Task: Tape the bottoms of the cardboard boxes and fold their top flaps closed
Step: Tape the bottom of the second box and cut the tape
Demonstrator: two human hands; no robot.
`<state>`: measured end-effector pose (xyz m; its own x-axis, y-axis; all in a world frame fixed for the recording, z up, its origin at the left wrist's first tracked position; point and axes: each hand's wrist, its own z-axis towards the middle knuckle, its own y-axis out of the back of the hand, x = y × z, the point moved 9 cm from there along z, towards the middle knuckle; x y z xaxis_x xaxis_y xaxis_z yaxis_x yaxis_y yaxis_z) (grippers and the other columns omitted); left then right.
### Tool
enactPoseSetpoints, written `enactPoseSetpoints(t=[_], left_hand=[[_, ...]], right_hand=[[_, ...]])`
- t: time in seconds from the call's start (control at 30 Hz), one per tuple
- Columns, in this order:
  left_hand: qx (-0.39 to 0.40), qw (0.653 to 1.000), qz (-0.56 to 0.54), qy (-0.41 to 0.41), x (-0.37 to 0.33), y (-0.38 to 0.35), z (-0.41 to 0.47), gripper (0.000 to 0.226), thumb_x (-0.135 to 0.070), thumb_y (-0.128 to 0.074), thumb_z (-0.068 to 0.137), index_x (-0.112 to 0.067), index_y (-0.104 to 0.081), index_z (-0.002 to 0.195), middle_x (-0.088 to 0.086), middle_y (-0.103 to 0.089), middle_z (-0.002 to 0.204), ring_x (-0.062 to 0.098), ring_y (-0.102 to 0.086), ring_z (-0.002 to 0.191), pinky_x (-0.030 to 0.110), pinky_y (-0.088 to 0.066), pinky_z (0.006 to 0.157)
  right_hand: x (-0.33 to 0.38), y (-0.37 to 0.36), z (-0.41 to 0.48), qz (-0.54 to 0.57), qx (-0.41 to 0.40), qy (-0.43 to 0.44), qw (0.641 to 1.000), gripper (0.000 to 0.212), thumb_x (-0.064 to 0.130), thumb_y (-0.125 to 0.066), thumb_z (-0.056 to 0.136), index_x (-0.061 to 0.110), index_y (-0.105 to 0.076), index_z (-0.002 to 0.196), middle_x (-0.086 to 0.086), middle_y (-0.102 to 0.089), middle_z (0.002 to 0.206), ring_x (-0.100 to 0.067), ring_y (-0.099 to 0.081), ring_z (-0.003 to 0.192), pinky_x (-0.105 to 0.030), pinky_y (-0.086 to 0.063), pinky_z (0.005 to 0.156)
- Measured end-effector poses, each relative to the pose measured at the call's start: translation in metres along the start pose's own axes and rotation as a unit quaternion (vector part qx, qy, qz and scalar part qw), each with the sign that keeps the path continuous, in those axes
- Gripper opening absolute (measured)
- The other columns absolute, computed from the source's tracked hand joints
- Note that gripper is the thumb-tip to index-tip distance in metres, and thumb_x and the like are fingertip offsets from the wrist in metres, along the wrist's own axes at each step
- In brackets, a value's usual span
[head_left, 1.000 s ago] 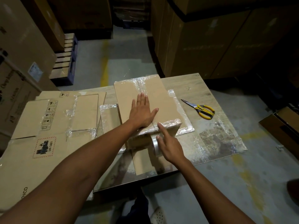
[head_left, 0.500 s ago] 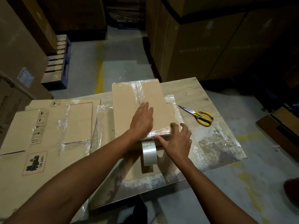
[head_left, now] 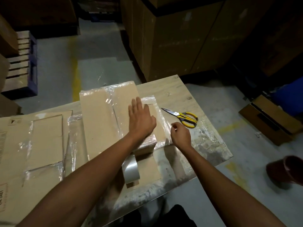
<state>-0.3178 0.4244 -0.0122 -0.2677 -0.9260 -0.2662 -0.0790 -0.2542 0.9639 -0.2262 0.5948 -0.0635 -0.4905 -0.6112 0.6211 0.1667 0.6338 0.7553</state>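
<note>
Head view — box (head_left: 98, 118) beneath flat left fingers (head_left: 137, 106), touching

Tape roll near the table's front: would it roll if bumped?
Probably yes: the tape roll seems to stand on its round rim, close to the table edge. It looks thin-walled, so likely light. Its glossy surface may be slippery.

Matt brown cardboard box (head_left: 98, 118) under glossy clear tape, shiny tape roll (head_left: 130, 169), metal-bladed yellow plastic-handled scissors (head_left: 181, 117), worn pale wood table (head_left: 177, 94).
</note>
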Motion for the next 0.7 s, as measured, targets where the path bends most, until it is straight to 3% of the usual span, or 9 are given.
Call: enactPoseSetpoints(t=[0.1,0.17,0.23,0.33,0.5,0.63,0.7], left_hand=[[-0.018,1.0,-0.004,0.015,0.004,-0.001,0.001,0.065,-0.043,-0.043,0.094,-0.012,-0.032,0.15,0.019,-0.008,0.164,0.035,-0.001,0.152,0.047,-0.003,0.123],[-0.029,0.999,-0.011,0.032,0.007,0.001,-0.001,0.064,-0.042,-0.042,0.095,-0.011,-0.031,0.15,0.018,-0.015,0.162,0.035,-0.007,0.151,0.046,-0.007,0.123],[-0.06,0.997,-0.011,0.054,0.01,0.005,-0.004,0.06,-0.039,-0.043,0.095,-0.009,-0.036,0.147,0.018,-0.03,0.155,0.035,-0.023,0.145,0.045,-0.019,0.12],[-0.123,0.99,0.023,0.065,0.01,0.017,-0.006,0.044,-0.034,-0.045,0.092,-0.01,-0.052,0.128,0.013,-0.049,0.129,0.03,-0.043,0.117,0.043,-0.039,0.1],[-0.166,0.976,0.055,0.13,0.019,0.021,-0.01,0.023,-0.029,-0.043,0.097,-0.014,-0.057,0.106,0.009,-0.055,0.102,0.025,-0.05,0.09,0.041,-0.044,0.077],[-0.165,0.979,0.028,0.12,0.016,0.023,-0.014,0.023,-0.027,-0.044,0.098,-0.01,-0.058,0.106,0.011,-0.058,0.098,0.027,-0.053,0.084,0.04,-0.043,0.072],[-0.144,0.984,0.023,0.098,0.017,0.023,-0.019,0.027,-0.03,-0.043,0.099,-0.011,-0.057,0.112,0.01,-0.056,0.101,0.026,-0.051,0.088,0.04,-0.044,0.075]], right_hand=[[-0.031,0.003,0.045,-0.079,0.033,-0.013,0.996,0.042,0.008,-0.053,0.091,0.013,-0.063,0.131,-0.011,-0.063,0.129,-0.032,-0.059,0.118,-0.036,-0.048,0.093],[-0.045,0.003,0.071,-0.138,0.045,0.024,0.989,0.047,0.003,-0.054,0.084,0.016,-0.064,0.128,-0.014,-0.063,0.125,-0.036,-0.058,0.117,-0.04,-0.05,0.09],[-0.063,0.005,0.095,-0.17,0.036,0.047,0.984,0.035,0.012,-0.056,0.089,0.015,-0.067,0.122,-0.015,-0.063,0.119,-0.037,-0.059,0.113,-0.042,-0.054,0.085],[-0.083,0.009,0.121,-0.186,0.007,0.045,0.982,0.027,0.036,-0.059,0.093,0.022,-0.066,0.116,-0.01,-0.066,0.109,-0.036,-0.063,0.102,-0.042,-0.055,0.076],[-0.098,0.008,0.131,-0.261,0.037,0.051,0.963,0.03,0.034,-0.065,0.089,0.01,-0.064,0.106,-0.017,-0.066,0.102,-0.039,-0.061,0.099,-0.039,-0.052,0.076],[-0.094,0.011,0.125,-0.15,0.134,-0.011,0.98,0.027,0.026,-0.075,0.08,0.004,-0.06,0.084,-0.017,-0.063,0.087,-0.036,-0.066,0.09,-0.033,-0.047,0.067],[-0.082,0.013,0.115,-0.009,0.149,-0.076,0.986,0.03,0.023,-0.081,0.074,0.002,-0.06,0.068,-0.019,-0.066,0.077,-0.035,-0.07,0.08,-0.042,-0.056,0.068]])
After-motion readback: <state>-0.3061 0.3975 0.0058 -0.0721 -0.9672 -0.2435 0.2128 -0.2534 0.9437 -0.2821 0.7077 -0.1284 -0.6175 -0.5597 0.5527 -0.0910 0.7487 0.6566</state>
